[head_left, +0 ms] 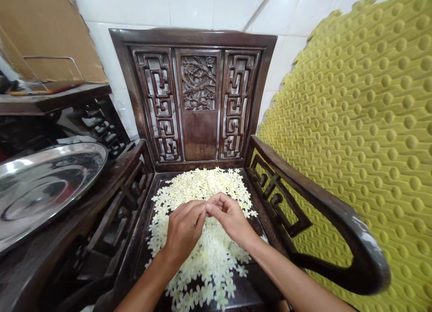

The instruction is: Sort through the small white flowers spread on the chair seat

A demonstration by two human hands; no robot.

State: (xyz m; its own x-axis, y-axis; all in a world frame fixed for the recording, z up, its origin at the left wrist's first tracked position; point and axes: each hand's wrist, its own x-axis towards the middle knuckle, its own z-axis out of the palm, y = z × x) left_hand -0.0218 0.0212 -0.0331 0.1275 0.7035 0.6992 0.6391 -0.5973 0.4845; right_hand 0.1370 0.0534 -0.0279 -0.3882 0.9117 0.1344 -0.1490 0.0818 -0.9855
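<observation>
Against a white tiled wall (124,15), a sheet of brown cardboard (37,28) stands at far left behind a thin metal wire frame (54,57), above a dark wooden shelf (50,100); lower down, a large round steel tray (43,190) sits tilted just beside a carved dark-wood armchair (200,141), its back set with 3 pierced panels, the middle one showing a floral carving; small cream-white blossoms (209,186) lie heaped across the chair's seat, reaching its front edge; the person's left hand (184,228) and right hand (231,217) reach in low over the heap from either side; the fingers (204,205) of both are curled and bunched shut, tips meeting above the blossoms; anything held between them is hidden or too small to tell; at right, a yellow-green dimpled foam mat (371,145) rises behind the chair's arm (320,190).
</observation>
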